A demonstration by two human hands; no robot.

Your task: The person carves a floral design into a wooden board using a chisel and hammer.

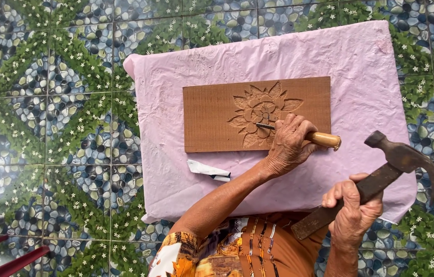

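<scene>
A brown wooden board (211, 115) with a carved flower (262, 109) lies on a pink cloth-covered surface (350, 66). My left hand (287, 143) grips a chisel (322, 138) with a light wooden handle, its metal tip resting on the flower's lower petals. My right hand (351, 208) holds a rusty claw hammer (381, 172) by its handle, raised to the right of the chisel's butt end and apart from it.
A small folded white paper scrap (207, 170) lies on the pink cloth just below the board. The floor around is tiled with a pebble and green-leaf pattern (47, 102). Red and grey metal bars (1, 251) show at the bottom left corner.
</scene>
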